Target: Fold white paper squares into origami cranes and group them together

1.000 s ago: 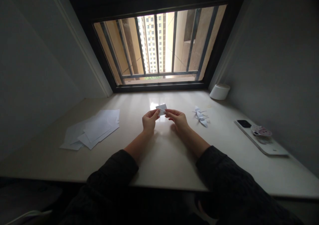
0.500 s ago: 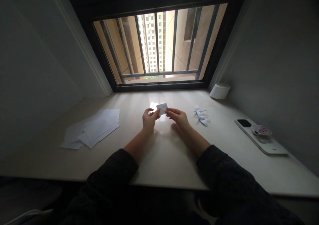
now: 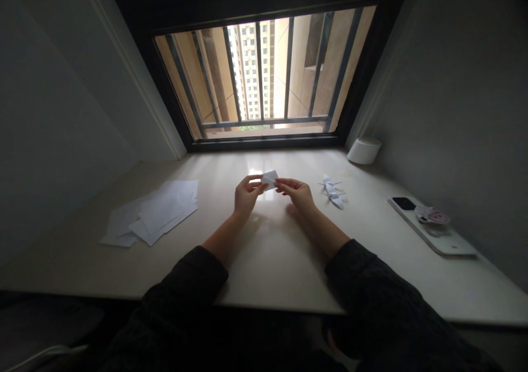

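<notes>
You hold the small piece of paper [image 3: 270, 177] between your two hands, in front of you on the window side of the worktop [image 3: 280, 267]. Your right hand [image 3: 300, 195] pinches its right edge between thumb and forefinger; your left hand [image 3: 246, 195] grips the opposite edge, thumb low and forefinger higher. Holding it by the sides probably steadies it while leaving its middle uncovered. The loose sheets [image 3: 160, 210] lie to your left and the folded paper figures [image 3: 330, 192] to your right, which seems to keep the space between your arms free. The held piece looks white, flat and four-sided (any finer creases are too small to make out), and sits slightly tilted.
</notes>
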`<action>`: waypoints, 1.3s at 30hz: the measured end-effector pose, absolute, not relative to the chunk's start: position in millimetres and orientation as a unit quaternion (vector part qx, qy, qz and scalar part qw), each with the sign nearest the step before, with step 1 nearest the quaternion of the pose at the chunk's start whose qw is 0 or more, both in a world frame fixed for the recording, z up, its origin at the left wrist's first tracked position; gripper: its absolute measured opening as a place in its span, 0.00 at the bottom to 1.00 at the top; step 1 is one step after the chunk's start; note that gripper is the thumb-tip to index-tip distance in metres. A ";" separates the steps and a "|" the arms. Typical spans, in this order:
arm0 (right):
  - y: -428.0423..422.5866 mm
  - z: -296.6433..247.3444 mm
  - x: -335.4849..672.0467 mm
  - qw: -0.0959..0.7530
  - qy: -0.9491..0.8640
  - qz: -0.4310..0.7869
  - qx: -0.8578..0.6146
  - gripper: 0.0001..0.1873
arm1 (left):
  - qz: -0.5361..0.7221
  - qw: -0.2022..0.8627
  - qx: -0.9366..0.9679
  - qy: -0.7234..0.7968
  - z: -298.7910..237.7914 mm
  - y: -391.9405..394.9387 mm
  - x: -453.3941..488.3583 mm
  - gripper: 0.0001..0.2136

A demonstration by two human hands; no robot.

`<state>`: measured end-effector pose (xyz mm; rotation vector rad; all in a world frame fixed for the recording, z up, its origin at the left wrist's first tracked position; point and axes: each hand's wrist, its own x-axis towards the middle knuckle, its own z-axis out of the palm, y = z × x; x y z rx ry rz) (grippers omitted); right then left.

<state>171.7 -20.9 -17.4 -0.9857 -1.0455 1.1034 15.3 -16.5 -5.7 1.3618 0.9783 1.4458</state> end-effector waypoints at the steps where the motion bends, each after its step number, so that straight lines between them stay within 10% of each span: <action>1: -21.0 -17.0 172.0 0.617 -0.459 0.474 -0.429 0.16 | 0.582 0.450 0.551 0.395 -6.6 -15.6 15.1 0.16; 39: -25.4 -14.1 165.0 0.634 -0.444 0.462 -0.433 0.16 | 0.642 0.496 0.421 0.405 -13.6 -20.9 29.9 0.18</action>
